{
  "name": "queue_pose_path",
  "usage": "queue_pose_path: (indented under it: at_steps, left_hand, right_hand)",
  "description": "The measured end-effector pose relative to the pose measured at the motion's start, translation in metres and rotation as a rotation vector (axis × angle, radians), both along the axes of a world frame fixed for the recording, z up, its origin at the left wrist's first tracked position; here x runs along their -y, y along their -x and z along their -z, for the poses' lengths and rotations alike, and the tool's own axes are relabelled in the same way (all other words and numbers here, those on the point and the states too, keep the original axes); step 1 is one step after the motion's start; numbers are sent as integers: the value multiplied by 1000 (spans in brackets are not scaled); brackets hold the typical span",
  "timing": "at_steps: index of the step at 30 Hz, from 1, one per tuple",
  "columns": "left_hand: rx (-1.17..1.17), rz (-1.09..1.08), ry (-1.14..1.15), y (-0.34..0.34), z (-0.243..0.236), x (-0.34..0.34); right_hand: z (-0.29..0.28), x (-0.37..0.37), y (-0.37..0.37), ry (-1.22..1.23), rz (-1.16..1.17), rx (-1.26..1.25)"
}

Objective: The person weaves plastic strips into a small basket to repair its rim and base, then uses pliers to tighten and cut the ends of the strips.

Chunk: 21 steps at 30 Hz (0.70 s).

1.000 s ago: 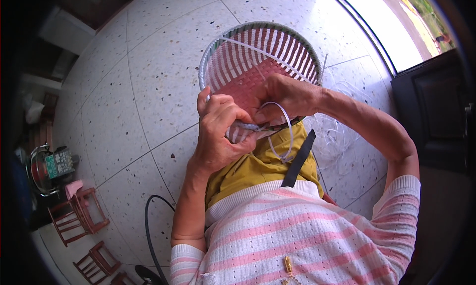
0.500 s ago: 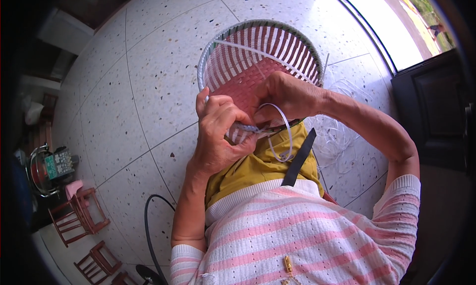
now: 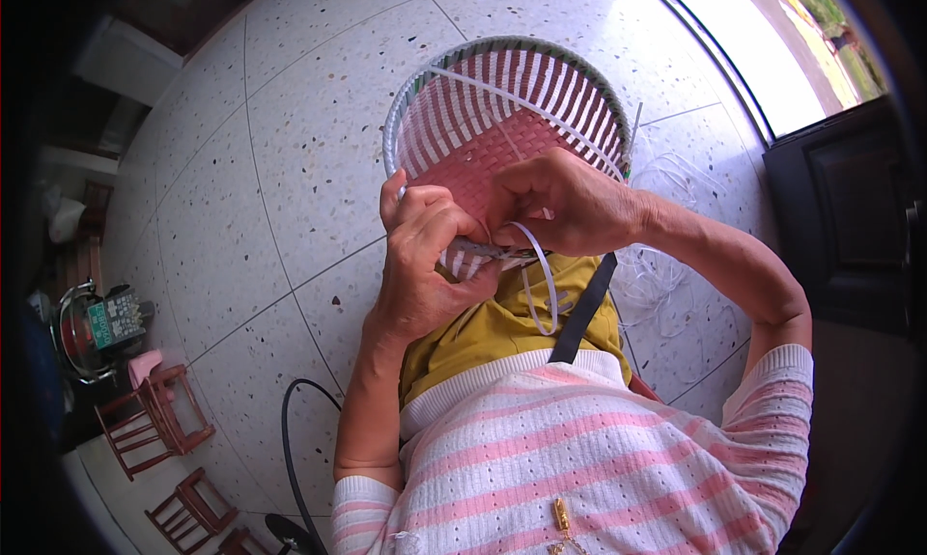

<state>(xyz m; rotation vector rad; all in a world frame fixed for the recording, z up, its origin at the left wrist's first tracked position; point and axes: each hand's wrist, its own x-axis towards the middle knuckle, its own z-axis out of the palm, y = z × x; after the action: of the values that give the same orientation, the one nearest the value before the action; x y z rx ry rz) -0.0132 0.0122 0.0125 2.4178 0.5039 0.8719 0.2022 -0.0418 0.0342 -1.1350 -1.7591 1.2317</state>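
A round woven basket (image 3: 390,135) in red and white, its rim wrapped in pale strip with some green, leans open in front of my lap. My left hand (image 3: 421,256) is closed on the near part of the rim, with the thumb underneath and the fingers over it. Beside it, my right hand (image 3: 565,206) pinches a thin white plastic strip (image 3: 551,283) at the rim. That strip hangs in a narrow loop over my mustard trousers (image 3: 454,347). Another length of white strip (image 3: 531,105) runs across the basket's mouth. My fingers hide the exact spot where the strip meets the rim.
Loose white strip (image 3: 649,280) lies tangled on the speckled tile floor (image 3: 290,169) to the right. A dark panelled door (image 3: 845,208) stands beyond it. Small wooden chairs (image 3: 159,415) are at the left, and a black cable (image 3: 288,439) curves near my left elbow.
My right hand has shifted slightly down and to the right, and the strip's loop has become narrower. My left hand keeps its place on the rim.
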Motion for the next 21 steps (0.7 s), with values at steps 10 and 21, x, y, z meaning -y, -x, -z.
queue_pose_path:
  at_steps: [10, 21]
  left_hand:
    - [5, 17, -4, 0, 1, 2]
    - [3, 19, -6, 1, 2, 3]
  right_hand:
    - [-5, -2, -3, 141, 15, 35]
    - [6, -3, -3, 323, -27, -184]
